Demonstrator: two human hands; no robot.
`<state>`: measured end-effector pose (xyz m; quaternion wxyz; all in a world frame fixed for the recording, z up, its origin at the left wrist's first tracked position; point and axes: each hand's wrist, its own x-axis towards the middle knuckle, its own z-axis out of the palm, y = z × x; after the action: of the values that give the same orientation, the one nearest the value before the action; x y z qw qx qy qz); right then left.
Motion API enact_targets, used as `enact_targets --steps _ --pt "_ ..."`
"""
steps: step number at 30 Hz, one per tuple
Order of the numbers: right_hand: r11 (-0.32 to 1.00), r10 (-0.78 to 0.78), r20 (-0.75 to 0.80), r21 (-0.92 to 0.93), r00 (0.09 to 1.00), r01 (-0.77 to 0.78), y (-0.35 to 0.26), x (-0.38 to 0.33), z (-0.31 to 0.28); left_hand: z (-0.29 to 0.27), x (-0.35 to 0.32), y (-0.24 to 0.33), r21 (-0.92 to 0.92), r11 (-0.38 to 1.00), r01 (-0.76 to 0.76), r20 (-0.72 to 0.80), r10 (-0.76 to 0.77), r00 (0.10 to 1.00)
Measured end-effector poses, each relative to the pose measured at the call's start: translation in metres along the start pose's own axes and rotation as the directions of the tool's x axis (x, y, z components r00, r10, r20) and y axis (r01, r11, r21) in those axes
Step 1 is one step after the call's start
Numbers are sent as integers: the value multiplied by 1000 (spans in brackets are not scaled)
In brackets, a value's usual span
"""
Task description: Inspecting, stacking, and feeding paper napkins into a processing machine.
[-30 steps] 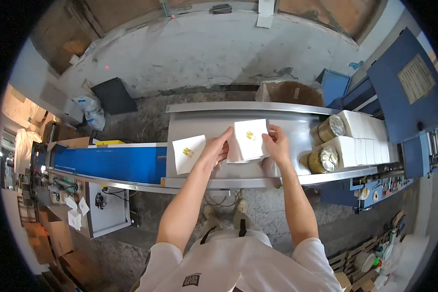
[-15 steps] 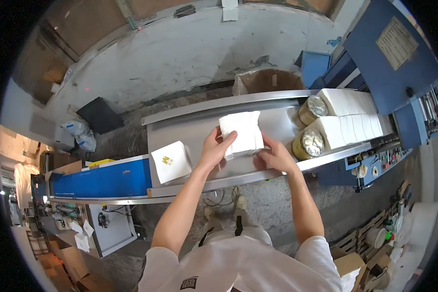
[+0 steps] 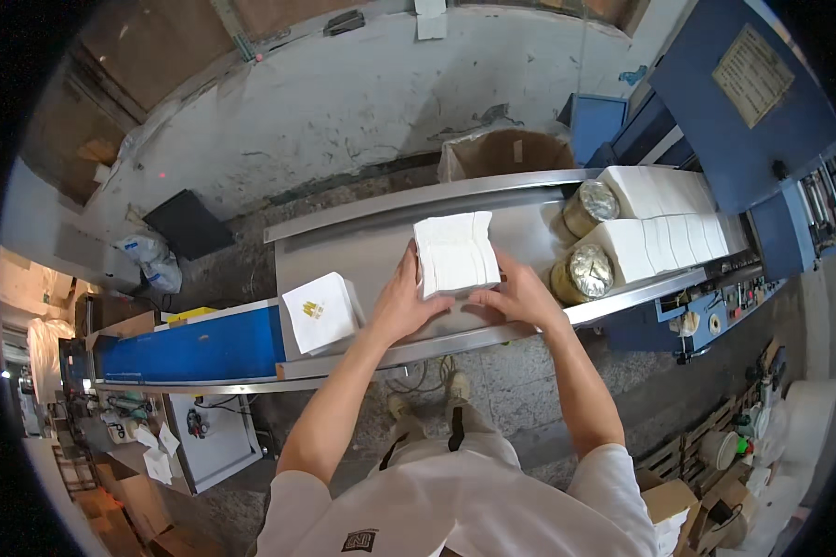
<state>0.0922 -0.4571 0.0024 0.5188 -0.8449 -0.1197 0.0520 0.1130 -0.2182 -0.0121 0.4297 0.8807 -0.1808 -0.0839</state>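
A stack of white paper napkins [image 3: 455, 255] is between my hands over the metal trough [image 3: 381, 241]. My left hand [image 3: 407, 302] presses its fingers along the stack's left side, with the thumb at the near edge. From the right, my right hand [image 3: 520, 292] grips the opposite side, its thumb also by the near edge. I cannot tell whether the stack rests on the metal. Left of it lies another napkin stack [image 3: 320, 314] with a gold print on top.
Two rows of white napkins [image 3: 664, 246] fill the trough's right end, with two gold-wrapped cylinders [image 3: 585, 276] in front. A blue belt [image 3: 190, 343] adjoins the left end. Behind the trough stands a lined carton [image 3: 506, 156]; a blue machine [image 3: 734, 102] is at right.
My left thumb has slid off the top of the held stack to its near edge. The right thumb has come inward along that edge, and the stack's top shows fully.
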Motion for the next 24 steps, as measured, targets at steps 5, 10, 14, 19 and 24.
enact_targets --steps 5,10,14,19,24 --pt "987 74 53 139 996 -80 -10 -2 -6 -3 -4 9 -130 987 -97 5 99 995" --pt "960 -117 94 267 989 88 2 2 3 17 2 -49 -743 662 95 5 -136 991" --pt "802 167 80 569 983 -183 8 1 18 17 29 -6 -919 283 273 229 -179 957" --pt "999 -47 -74 13 996 48 9 14 59 35 30 -1 -934 268 235 167 -251 953" --pt "960 -139 34 -242 990 143 -70 6 38 18 5 -4 -972 -74 225 236 -220 947"
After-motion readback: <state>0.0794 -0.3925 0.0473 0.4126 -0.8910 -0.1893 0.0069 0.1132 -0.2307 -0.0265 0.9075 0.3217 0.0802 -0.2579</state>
